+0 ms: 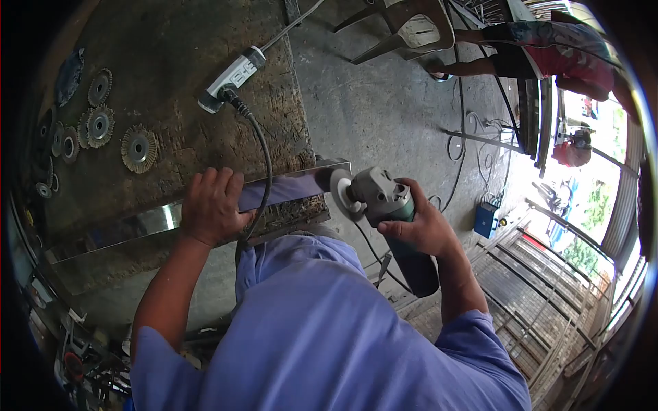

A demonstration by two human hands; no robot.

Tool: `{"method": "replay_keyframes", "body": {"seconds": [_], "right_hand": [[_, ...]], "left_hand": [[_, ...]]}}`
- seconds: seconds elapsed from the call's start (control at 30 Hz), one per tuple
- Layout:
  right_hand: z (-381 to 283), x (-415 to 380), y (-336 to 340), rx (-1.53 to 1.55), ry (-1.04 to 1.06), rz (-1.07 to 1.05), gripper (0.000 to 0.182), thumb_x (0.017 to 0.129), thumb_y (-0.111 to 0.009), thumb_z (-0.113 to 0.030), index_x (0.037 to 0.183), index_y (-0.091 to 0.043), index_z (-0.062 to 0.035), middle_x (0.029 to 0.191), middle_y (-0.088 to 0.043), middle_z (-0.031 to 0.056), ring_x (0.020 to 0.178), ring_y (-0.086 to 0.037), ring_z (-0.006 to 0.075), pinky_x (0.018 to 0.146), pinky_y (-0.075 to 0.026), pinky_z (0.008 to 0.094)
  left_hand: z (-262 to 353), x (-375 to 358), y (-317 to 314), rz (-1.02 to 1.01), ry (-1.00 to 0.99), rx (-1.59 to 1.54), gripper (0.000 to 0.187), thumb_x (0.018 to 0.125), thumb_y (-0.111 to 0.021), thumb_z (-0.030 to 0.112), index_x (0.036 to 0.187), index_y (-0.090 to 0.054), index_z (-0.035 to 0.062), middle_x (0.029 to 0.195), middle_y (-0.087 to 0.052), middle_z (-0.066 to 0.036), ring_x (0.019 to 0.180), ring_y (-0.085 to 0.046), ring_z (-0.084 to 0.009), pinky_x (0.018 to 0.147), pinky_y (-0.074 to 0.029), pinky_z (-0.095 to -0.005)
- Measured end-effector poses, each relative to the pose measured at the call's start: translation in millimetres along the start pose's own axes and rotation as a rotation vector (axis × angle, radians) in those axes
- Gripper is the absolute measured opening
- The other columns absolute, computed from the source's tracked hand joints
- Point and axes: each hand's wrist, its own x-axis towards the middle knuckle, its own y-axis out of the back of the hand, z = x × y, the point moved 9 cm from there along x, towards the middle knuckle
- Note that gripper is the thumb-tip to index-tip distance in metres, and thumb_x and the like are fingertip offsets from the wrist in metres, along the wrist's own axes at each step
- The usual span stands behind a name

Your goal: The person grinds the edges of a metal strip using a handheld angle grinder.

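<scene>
A long shiny metal bar [288, 188] lies along the near edge of the worn wooden bench [192, 61]. My left hand [214, 205] presses on top of the bar, its fingers wrapped over it. In my right hand [419, 226] is an angle grinder [397, 205], gripped round its body. The grinder's pale disc [345, 194] is at the bar's right end; whether it touches cannot be told. A dark cable [263, 151] runs across the bar beside my left hand, up to a grey-white connector [236, 77].
Several round brush wheels [140, 148] lie on the bench's left side. A plastic chair [418, 31] stands on the floor beyond. A person in a red top [562, 58] is at the upper right. Cables, a blue box [486, 219] and metal frames [541, 281] are at the right.
</scene>
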Motion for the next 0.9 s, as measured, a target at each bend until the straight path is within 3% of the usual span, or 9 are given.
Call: {"method": "replay_keyframes", "body": {"seconds": [0.13,0.37,0.53,0.63,0.73,0.83,0.9], "right_hand": [[0.9,-4.3,2.1,-0.098,-0.006,-0.039,0.105,0.070,-0.090,-0.052,0.150,-0.039,-0.0075,0.116,-0.070,0.0226,0.111,-0.069,0.0337,0.098,-0.052,0.0398],[-12.8,8.8,13.8,-0.048,0.030,-0.023,0.106,0.068,-0.092,-0.051,0.150,-0.040,-0.0078,0.118,-0.070,0.0226,0.113,-0.069,0.0351,0.099,-0.052,0.0401],[-2.7,1.8,12.5,-0.175,0.008,-0.063,0.104,0.071,-0.091,-0.051,0.150,-0.040,-0.0070,0.119,-0.070,0.0226,0.113,-0.069,0.0345,0.099,-0.052,0.0406],[-9.5,7.0,17.2,-0.147,0.029,-0.034,0.103,0.071,-0.090,-0.050,0.150,-0.040,-0.0071,0.121,-0.069,0.0227,0.115,-0.069,0.0342,0.100,-0.051,0.0408],[-17.5,8.5,20.4,-0.149,0.022,-0.044,0.104,0.071,-0.091,-0.050,0.150,-0.040,-0.0066,0.121,-0.070,0.0231,0.117,-0.068,0.0348,0.102,-0.051,0.0409],[-10.8,2.1,17.0,-0.191,-0.014,-0.082,0.104,0.070,-0.091,-0.050,0.150,-0.039,-0.0065,0.120,-0.070,0.0238,0.115,-0.069,0.0366,0.101,-0.051,0.0412],[-12.7,1.9,16.2,-0.198,-0.001,-0.060,0.105,0.070,-0.091,-0.049,0.151,-0.038,-0.0069,0.119,-0.070,0.0252,0.113,-0.069,0.0381,0.100,-0.052,0.0415]], "left_hand": [[-0.4,0.3,1.3,0.021,-0.004,-0.009,0.076,0.057,-0.090,0.045,0.115,-0.061,0.0071,0.108,-0.060,-0.009,0.097,-0.059,-0.0288,0.085,-0.046,-0.0447],[-0.2,0.9,1.0,0.001,-0.004,-0.017,0.074,0.057,-0.090,0.044,0.114,-0.061,0.0073,0.106,-0.060,-0.009,0.097,-0.059,-0.0285,0.084,-0.046,-0.0444],[-2.0,0.3,-1.6,0.006,0.006,-0.018,0.074,0.057,-0.090,0.046,0.114,-0.061,0.0077,0.105,-0.059,-0.008,0.097,-0.059,-0.0283,0.084,-0.046,-0.0442],[3.5,2.2,9.3,0.099,-0.035,0.007,0.067,0.058,-0.089,0.049,0.105,-0.060,0.0103,0.094,-0.055,-0.005,0.089,-0.056,-0.0251,0.078,-0.044,-0.0410],[3.7,2.4,10.2,0.095,-0.049,0.017,0.067,0.059,-0.089,0.050,0.105,-0.060,0.0101,0.094,-0.056,-0.006,0.089,-0.056,-0.0250,0.078,-0.044,-0.0407],[-2.5,-0.4,-4.2,-0.013,0.009,-0.005,0.077,0.057,-0.090,0.046,0.118,-0.060,0.0081,0.107,-0.059,-0.008,0.098,-0.058,-0.0287,0.086,-0.046,-0.0442],[-2.1,-1.2,-4.3,-0.004,0.017,0.000,0.077,0.057,-0.090,0.046,0.118,-0.060,0.0083,0.107,-0.059,-0.009,0.098,-0.058,-0.0291,0.086,-0.046,-0.0444]]}}
